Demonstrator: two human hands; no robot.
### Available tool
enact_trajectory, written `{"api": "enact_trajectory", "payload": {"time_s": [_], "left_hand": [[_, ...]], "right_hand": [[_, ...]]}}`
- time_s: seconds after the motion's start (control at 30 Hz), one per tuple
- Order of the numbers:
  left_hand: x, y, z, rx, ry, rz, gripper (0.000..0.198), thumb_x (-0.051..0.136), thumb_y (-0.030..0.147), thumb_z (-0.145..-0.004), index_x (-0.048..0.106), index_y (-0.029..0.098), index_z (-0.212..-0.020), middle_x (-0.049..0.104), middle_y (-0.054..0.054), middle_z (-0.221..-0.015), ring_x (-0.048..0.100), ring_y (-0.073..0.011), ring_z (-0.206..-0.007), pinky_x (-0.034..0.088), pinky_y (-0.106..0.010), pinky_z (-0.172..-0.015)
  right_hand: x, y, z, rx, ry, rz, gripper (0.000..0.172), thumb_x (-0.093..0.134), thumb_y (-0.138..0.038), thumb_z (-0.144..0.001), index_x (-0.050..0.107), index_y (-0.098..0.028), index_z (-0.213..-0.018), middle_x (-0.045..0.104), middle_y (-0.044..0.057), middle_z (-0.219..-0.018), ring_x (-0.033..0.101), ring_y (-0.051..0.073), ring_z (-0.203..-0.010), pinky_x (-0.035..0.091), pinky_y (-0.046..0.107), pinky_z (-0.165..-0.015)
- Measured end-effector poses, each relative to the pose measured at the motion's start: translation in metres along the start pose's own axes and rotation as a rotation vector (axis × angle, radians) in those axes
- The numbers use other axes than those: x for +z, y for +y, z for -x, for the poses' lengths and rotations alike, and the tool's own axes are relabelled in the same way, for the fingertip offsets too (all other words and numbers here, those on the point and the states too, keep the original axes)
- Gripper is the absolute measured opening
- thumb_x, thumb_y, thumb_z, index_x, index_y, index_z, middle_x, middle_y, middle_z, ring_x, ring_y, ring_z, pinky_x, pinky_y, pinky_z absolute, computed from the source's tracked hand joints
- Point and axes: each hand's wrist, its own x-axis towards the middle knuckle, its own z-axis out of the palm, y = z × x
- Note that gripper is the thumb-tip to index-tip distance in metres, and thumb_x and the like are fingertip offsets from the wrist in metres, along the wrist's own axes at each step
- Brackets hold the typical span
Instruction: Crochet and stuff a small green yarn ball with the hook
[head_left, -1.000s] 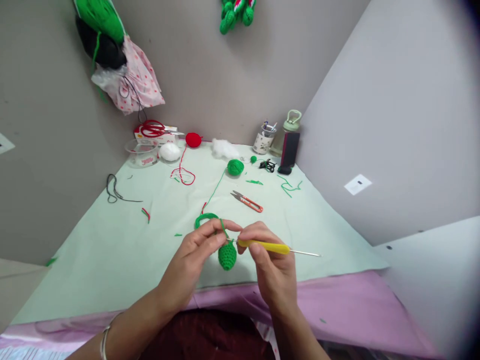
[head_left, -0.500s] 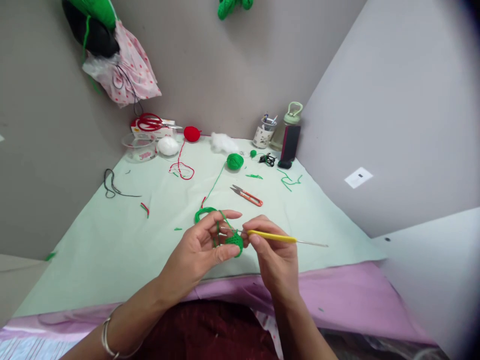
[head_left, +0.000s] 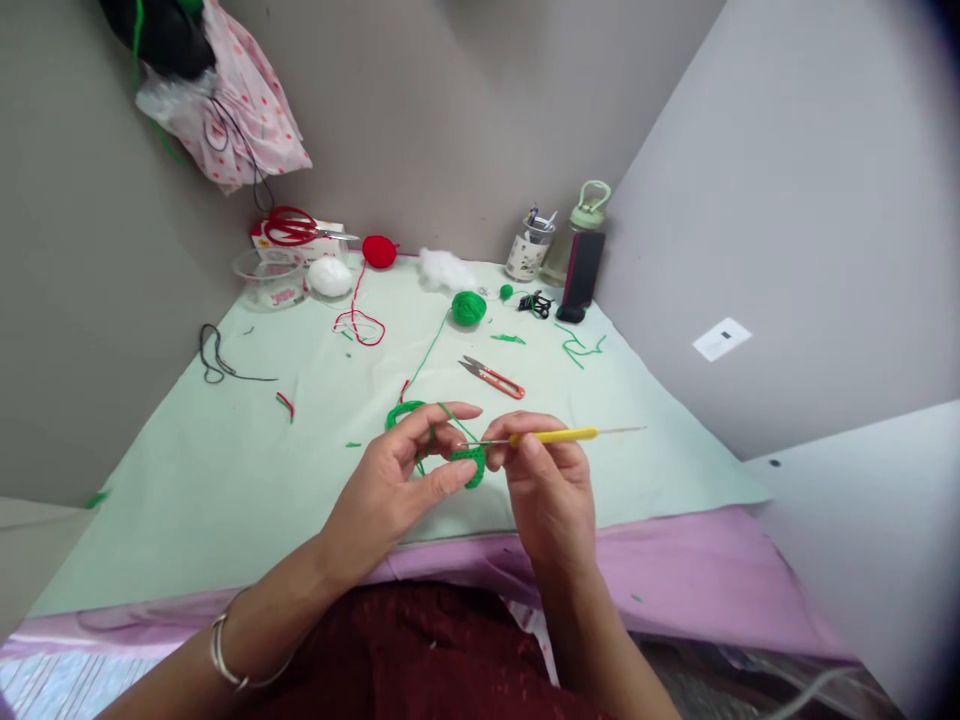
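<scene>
My left hand [head_left: 401,480] pinches a small green crochet piece [head_left: 472,466] between thumb and fingers, with green yarn looped over its forefinger. My right hand [head_left: 544,485] grips a crochet hook with a yellow handle [head_left: 555,436]; its metal tip points left into the green piece. The green strand runs up the table to a green yarn ball [head_left: 469,307]. Both hands hover above the near edge of the pale green table cover [head_left: 225,470].
Orange thread snips [head_left: 493,377] lie just beyond my hands. Farther back are a red yarn ball [head_left: 379,251], white stuffing [head_left: 445,268], red scissors [head_left: 289,226] on a box, a plastic tub [head_left: 271,280], a cup of tools [head_left: 527,252], a bottle [head_left: 577,230]. A black cord [head_left: 217,358] lies left.
The green piece hung below my fingers a second ago; now my left hand has turned it up and pinched it. The hook's handle has levelled out, and both hands have risen slightly.
</scene>
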Motion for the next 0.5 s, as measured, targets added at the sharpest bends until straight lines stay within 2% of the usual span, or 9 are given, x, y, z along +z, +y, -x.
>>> {"api": "enact_trajectory", "payload": {"time_s": [0.37, 0.5], "left_hand": [[-0.0003, -0.0007, 0.0004, 0.033, 0.048, -0.021, 0.034, 0.083, 0.028, -0.09, 0.076, 0.028, -0.123, 0.065, -0.001, -0.097, 0.06, -0.0168, -0.098, 0.047, -0.032, -0.092], [-0.0006, -0.0001, 0.0022, 0.056, 0.062, -0.09, 0.033, 0.081, 0.026, -0.091, 0.075, 0.03, -0.123, 0.065, 0.001, -0.096, 0.06, -0.0166, -0.098, 0.048, -0.032, -0.093]], "right_hand": [[-0.0045, -0.0036, 0.0014, -0.069, -0.08, 0.115, 0.023, 0.06, -0.032, -0.108, 0.078, -0.025, -0.097, 0.076, 0.001, -0.091, 0.068, 0.012, -0.071, 0.057, 0.029, -0.071], [-0.0064, -0.0057, 0.0054, -0.198, -0.116, 0.293, 0.023, 0.055, -0.025, -0.109, 0.077, -0.026, -0.104, 0.076, 0.002, -0.096, 0.07, 0.014, -0.077, 0.058, 0.031, -0.073]]}}
